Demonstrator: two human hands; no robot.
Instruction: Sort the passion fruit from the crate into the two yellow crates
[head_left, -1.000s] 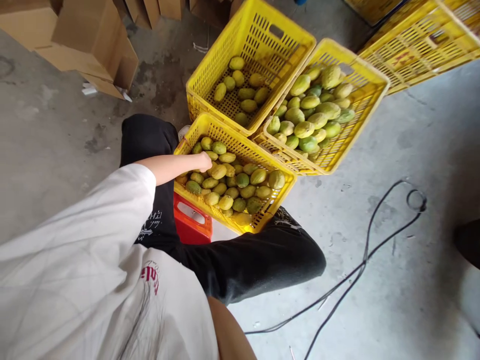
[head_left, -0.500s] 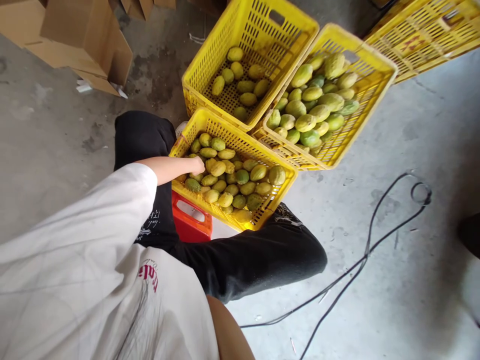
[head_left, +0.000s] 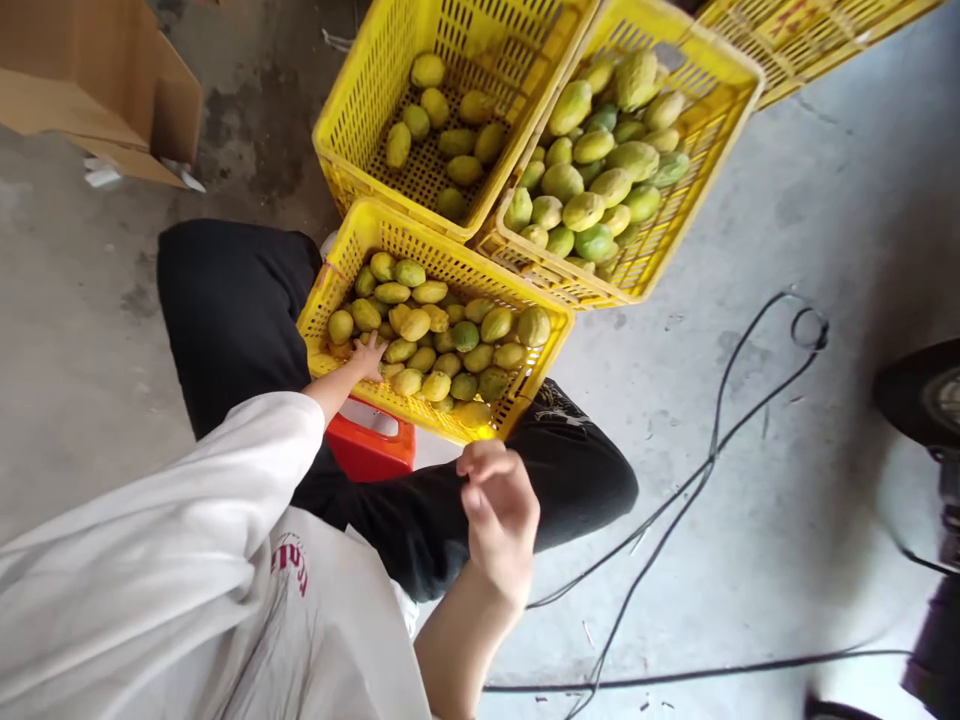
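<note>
My left hand is inside the nearest yellow crate, at its left end. Its fingers are spread over the oval yellow-green fruits, touching some of them; no fruit is gripped that I can see. These fruits look like small papayas or melons, but their exact kind is unclear. My right hand is raised in front of my right leg, short of the crate's near edge. Its fingers are loosely curled, with a gap to the thumb and nothing visible between them.
Behind stand a yellow crate with several fruits and a fuller yellow crate. A red plastic stool shows below the nearest crate. Cardboard boxes lie at upper left; a black cable crosses the floor at right.
My left hand has drawn back toward the crate's near left corner, and its fingers now show spread. My right hand has come up into view. The whole scene has shifted left and slightly up.
</note>
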